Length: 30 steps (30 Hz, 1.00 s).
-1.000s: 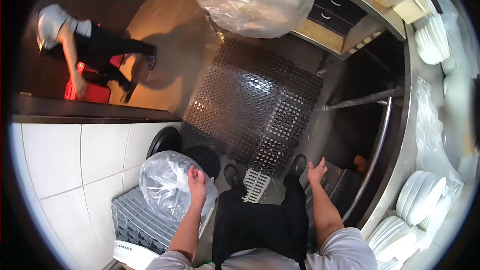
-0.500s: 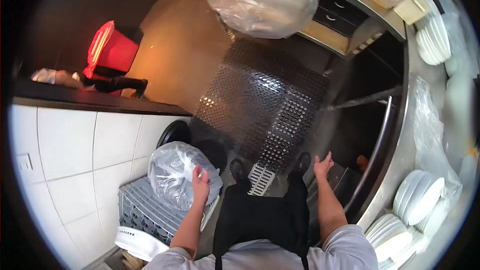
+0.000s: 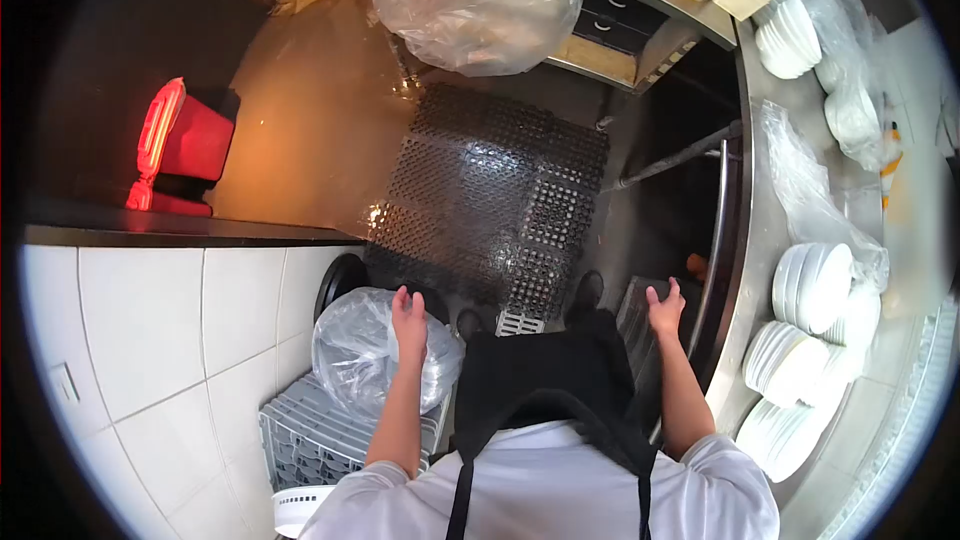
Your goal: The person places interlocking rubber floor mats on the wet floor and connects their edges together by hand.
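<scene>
My left hand is held out with its fingers stretched, holding nothing. Below it, from this viewpoint, is a clear plastic bag that looks full, resting on a grey dish rack; whether the hand touches the bag I cannot tell. On the other side, my right hand hangs in the air with thumb and fingers apart, also with nothing in it. The nearest thing to it is the metal rail along the counter. A black apron covers my front.
Stacks of white plates stand on the steel counter at right, beside crumpled plastic sheeting. A perforated black mat covers the wet-looking floor ahead. A red bin is at far left, beyond the white tiled wall.
My view has shifted right and turned a little, so more plates on the counter show. The person's legs by the red bin have gone from view. Both hands stay open.
</scene>
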### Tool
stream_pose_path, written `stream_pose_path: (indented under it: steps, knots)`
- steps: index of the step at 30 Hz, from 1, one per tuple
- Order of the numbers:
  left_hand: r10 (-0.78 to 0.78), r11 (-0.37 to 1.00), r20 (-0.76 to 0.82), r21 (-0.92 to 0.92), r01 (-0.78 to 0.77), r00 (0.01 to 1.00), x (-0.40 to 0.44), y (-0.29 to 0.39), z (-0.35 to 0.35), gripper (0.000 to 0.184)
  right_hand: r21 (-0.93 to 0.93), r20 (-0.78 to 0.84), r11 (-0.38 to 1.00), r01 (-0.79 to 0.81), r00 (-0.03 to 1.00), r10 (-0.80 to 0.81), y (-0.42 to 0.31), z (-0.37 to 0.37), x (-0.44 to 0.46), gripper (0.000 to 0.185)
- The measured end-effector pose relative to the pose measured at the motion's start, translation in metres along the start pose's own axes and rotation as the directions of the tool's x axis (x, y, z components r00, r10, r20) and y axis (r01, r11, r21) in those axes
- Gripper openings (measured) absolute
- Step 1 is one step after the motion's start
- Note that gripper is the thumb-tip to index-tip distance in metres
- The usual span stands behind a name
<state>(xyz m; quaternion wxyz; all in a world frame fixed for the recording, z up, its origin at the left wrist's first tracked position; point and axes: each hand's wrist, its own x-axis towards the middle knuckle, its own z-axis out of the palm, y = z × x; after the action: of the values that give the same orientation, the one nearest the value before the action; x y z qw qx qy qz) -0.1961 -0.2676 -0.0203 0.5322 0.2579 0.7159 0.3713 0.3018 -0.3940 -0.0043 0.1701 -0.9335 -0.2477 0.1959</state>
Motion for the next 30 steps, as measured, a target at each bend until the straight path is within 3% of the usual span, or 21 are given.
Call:
stream_pose_path:
  steps: [6, 12, 13, 15, 19, 20, 23, 27, 30]
  knots:
    - [-0.020, 0.994, 0.115, 0.108, 0.008, 0.993, 0.035, 0.039, 0.035, 0.057, 0.087, -0.070, 0.994, 0.073, 0.995, -0.067, -0.057, -0.065, -0.041, 0.062]
    - [-0.087, 0.975, 0.144, 0.215, 0.055, 0.986, 0.058, 0.074, 0.083, 0.058, 0.140, 0.009, 0.986, 0.085, 0.996, -0.087, -0.060, -0.037, 0.033, 0.064]
    - [-0.043, 0.942, 0.145, 0.335, -0.008, 0.989, 0.071, 0.063, 0.079, 0.058, 0.149, 0.051, 0.988, 0.038, 0.998, -0.046, -0.058, -0.025, 0.054, 0.064]
    - [0.060, 0.820, 0.189, 0.550, -0.157, 0.980, 0.111, 0.028, 0.074, 0.058, 0.144, -0.047, 0.988, 0.056, 0.998, -0.049, -0.047, 0.011, 0.090, 0.063]
    - [0.056, 0.487, 0.184, 0.853, -0.187, 0.981, 0.077, 0.123, 0.125, 0.055, 0.257, 0.014, 0.966, -0.023, 1.000, 0.020, -0.076, 0.022, 0.131, 0.064]
    - [0.085, 0.474, 0.208, 0.852, -0.223, 0.974, 0.086, 0.133, 0.133, 0.054, 0.271, 0.037, 0.962, -0.027, 0.999, 0.018, -0.084, 0.017, 0.140, 0.064]
    - [0.080, 0.620, 0.251, 0.745, -0.245, 0.965, 0.121, 0.170, 0.168, 0.054, 0.327, 0.059, 0.943, -0.066, 0.997, 0.049, -0.106, 0.004, 0.156, 0.064]
    - [0.141, 0.397, 0.330, 0.845, -0.358, 0.934, 0.136, 0.237, 0.234, 0.053, 0.392, 0.008, 0.904, -0.172, 0.983, 0.183, -0.106, -0.005, 0.159, 0.061]
    - [0.149, 0.442, 0.487, 0.746, -0.499, 0.860, 0.228, 0.239, 0.234, 0.053, 0.365, 0.033, 0.878, -0.309, 0.947, 0.320, -0.095, -0.013, 0.138, 0.058]
